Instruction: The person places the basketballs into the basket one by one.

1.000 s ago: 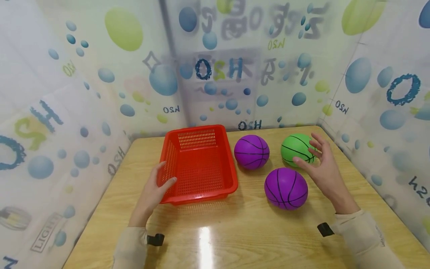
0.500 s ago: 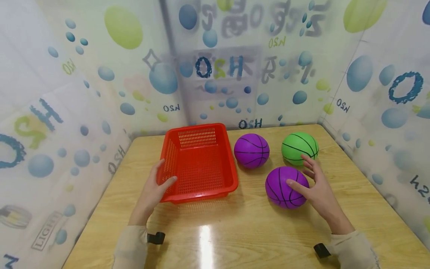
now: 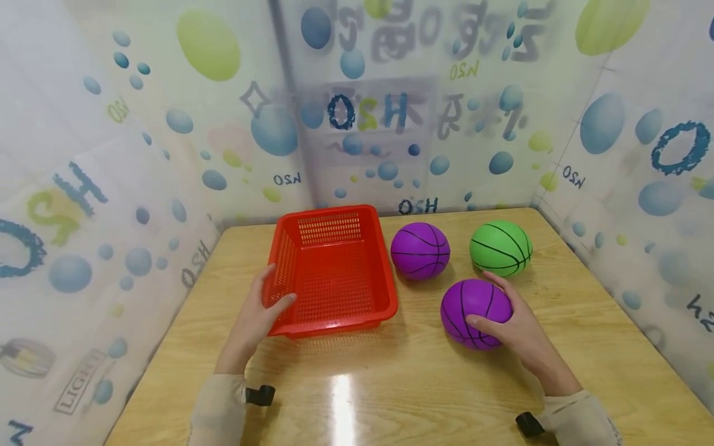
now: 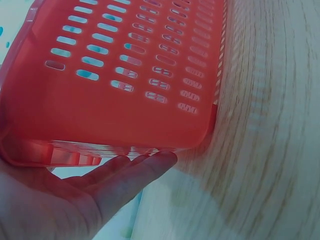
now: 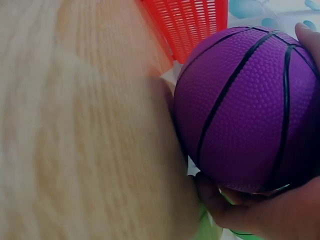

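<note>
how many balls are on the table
3: a farther purple ball beside the red basket, a green ball at the far right, and a nearer purple ball held in the right grip.

basket left on table | middle ball right of basket | rear ball behind front ball

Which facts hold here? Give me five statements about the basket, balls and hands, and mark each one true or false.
1. The right hand is on the nearer purple ball. True.
2. In the head view, the red basket stands left of the green ball. True.
3. The green ball lies inside the red basket. False: it rests on the wooden table.
4. The green ball is the one closest to the red basket. False: the farther purple ball is.
5. The left hand is at the red basket's left side. True.
</note>
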The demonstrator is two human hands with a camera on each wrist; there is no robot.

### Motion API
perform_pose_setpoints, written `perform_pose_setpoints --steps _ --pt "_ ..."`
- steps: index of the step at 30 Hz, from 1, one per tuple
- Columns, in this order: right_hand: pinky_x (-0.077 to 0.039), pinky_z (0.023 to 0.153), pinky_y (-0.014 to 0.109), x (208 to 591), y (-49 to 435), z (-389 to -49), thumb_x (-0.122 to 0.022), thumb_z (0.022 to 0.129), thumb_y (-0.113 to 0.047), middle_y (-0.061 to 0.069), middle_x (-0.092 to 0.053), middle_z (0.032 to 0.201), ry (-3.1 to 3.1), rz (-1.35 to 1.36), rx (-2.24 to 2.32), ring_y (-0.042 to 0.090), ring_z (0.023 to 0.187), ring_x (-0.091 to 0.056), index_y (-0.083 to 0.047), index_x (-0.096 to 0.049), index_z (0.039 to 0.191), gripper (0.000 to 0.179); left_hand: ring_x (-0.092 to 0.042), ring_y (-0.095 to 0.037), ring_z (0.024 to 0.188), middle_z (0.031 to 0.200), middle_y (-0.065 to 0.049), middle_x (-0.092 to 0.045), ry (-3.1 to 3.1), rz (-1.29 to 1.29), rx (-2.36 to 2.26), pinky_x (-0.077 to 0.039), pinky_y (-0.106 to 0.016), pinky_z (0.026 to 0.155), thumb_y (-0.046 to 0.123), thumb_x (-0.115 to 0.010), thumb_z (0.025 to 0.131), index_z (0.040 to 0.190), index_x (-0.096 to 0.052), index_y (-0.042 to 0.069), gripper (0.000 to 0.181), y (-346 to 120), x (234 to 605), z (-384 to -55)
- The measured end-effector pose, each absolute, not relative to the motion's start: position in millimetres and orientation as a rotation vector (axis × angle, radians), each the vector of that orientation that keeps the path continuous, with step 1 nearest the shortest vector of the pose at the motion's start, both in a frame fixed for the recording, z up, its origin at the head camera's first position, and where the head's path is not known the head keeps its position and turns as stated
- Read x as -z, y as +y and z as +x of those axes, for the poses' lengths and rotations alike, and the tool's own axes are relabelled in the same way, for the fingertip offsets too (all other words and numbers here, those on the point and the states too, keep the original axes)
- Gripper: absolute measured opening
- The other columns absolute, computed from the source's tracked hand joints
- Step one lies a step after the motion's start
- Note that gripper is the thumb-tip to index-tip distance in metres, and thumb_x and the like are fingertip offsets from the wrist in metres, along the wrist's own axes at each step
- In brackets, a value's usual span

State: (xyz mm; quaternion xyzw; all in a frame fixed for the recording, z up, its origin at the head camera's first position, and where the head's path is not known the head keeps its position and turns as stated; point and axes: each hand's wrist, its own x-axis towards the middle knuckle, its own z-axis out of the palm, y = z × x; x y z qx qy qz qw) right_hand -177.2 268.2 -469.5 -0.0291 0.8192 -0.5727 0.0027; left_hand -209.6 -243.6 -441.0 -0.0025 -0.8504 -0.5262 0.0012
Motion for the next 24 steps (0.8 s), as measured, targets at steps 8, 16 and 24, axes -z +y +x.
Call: perform_pose_setpoints --steps 8,16,24 --pt "-0.056 0.103 0.056 466.0 271.0 -178.0 -0.085 0.100 -0.031 0.031 -0.041 0.164 2.547 -0.073 1.723 0.055 0.140 -0.055 -0.023 -0.029 0.175 0.094 -0.031 -0.041 0.162 0.184 -0.013 -0.018 -2.662 -0.015 1.661 -0.025 -0.072 0.131 0.033 -0.073 0.109 0.179 -0.015 0.023 0.092 -243.5 440.5 -209.7" --pt "-0.057 0.102 0.055 464.2 273.3 -176.2 -0.083 0.101 -0.029 0.033 -0.040 0.164 2.528 -0.068 1.758 0.056 0.140 -0.054 -0.019 -0.030 0.174 0.091 -0.031 -0.040 0.163 0.184 -0.012 -0.018 -2.663 -0.016 1.664 -0.025 -0.072 0.131 0.035 -0.074 0.108 0.179 -0.014 0.023 0.093 -244.4 441.9 -209.3" --pt "-0.059 0.099 0.051 452.7 276.4 -179.8 -0.081 0.102 -0.031 0.033 -0.038 0.165 2.581 -0.046 1.756 0.056 0.140 -0.054 -0.019 -0.027 0.175 0.092 -0.036 -0.041 0.159 0.183 -0.014 -0.021 -2.663 -0.009 1.688 -0.030 -0.072 0.129 0.034 -0.073 0.109 0.180 -0.012 0.024 0.094 -243.9 441.7 -209.1"
